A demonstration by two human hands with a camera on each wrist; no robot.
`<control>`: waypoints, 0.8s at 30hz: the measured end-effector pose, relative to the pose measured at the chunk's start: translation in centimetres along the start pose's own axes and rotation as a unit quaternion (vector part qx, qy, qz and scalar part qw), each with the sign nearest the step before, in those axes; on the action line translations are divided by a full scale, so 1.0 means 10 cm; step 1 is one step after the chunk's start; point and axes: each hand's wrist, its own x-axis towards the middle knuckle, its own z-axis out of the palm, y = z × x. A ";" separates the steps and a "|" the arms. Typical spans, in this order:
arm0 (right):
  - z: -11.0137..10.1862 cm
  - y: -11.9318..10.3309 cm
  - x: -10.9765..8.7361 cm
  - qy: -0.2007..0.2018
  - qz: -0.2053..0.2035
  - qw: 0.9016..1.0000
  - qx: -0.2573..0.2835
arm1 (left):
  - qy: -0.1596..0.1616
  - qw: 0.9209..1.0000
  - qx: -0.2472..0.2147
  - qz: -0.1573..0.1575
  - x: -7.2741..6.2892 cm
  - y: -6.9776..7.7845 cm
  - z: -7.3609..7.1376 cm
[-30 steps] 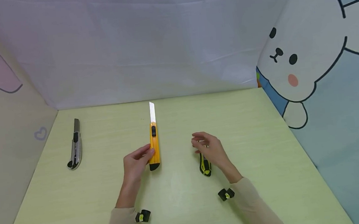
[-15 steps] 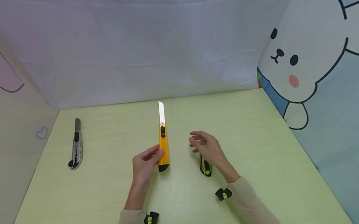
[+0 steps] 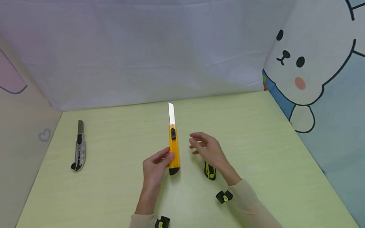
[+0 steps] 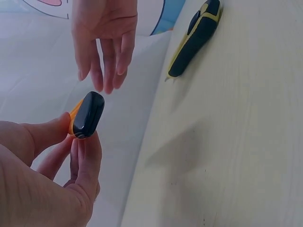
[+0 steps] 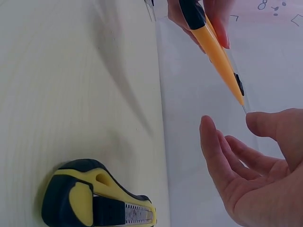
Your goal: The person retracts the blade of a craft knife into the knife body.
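My left hand (image 3: 155, 167) pinches an orange utility knife (image 3: 173, 144) by its lower body, between thumb and fingers. The knife is raised above the table, its blade extended and pointing away, black end cap toward me. To its right, my right hand (image 3: 208, 149) holds nothing; its fingers are loosely bent and the thumb stands apart from them, as the right wrist view shows. Below that hand a black-and-yellow utility knife (image 3: 210, 170) lies on the table, partly hidden by it in the head view. Its slotted side shows in the right wrist view.
A silver-grey utility knife (image 3: 79, 149) with its blade out lies at the left of the pale table (image 3: 121, 193). A white cloth backdrop (image 3: 156, 50) rises at the far edge, and printed side panels stand left and right. Small black cameras sit at both wrists.
My left hand has carried the orange utility knife to the right, nearer my right hand. The right hand has shifted slightly left. Both knives on the table lie where they were.
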 end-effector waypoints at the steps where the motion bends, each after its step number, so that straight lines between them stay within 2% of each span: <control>1: 0.00 0.00 0.00 -0.001 0.001 1.000 0.001 | -0.001 1.000 -0.002 0.000 -0.01 0.00 0.01; 14: 0.06 -0.04 0.05 -0.005 -0.008 1.000 0.013 | -0.008 1.000 -0.017 0.000 -0.07 -0.04 0.16; 24: 0.08 -0.16 0.08 -0.001 0.021 0.999 0.030 | -0.017 0.999 -0.027 0.016 -0.12 -0.11 0.27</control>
